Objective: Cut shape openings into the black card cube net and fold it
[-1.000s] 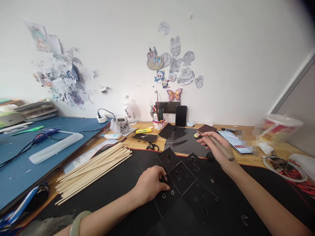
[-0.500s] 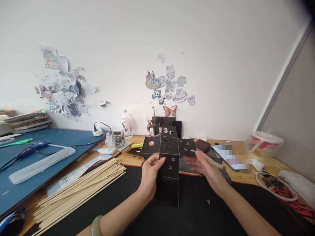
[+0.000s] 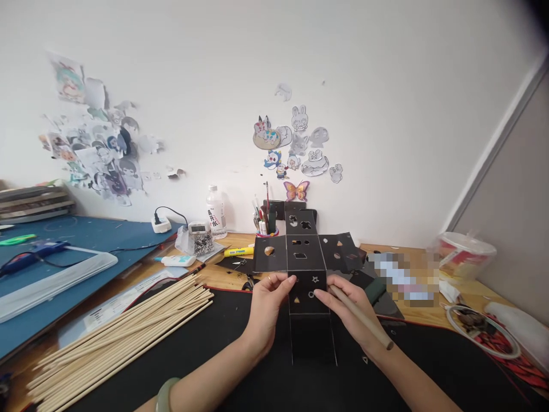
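In the head view a black card [image 3: 315, 258] stands raised in front of me, cross-shaped, with pale fold lines and small cut-out shapes such as a star. My left hand [image 3: 269, 306] is closed on the left edge of its lower arm, thumb in front. On the opposite edge, the thumb and fingers of my right hand [image 3: 350, 312] pinch the card near a small ring-shaped cut-out. A beige-grey pen-shaped tool [image 3: 364, 320] also rests in the right hand, its tip hidden. The card's bottom panel hangs down over the black mat [image 3: 240, 366].
Thin wooden sticks [image 3: 124, 337] lie in a bundle at left, beside a blue board [image 3: 47, 292]. Behind the card stand a pen cup [image 3: 266, 226] and a bottle [image 3: 217, 212]. A yellow glue tube [image 3: 239, 252] lies left, a paper tub [image 3: 467, 257] stands right.
My right hand has come in from the right and now grips the card's right edge. The card has turned to face me more squarely. The view has shifted slightly.
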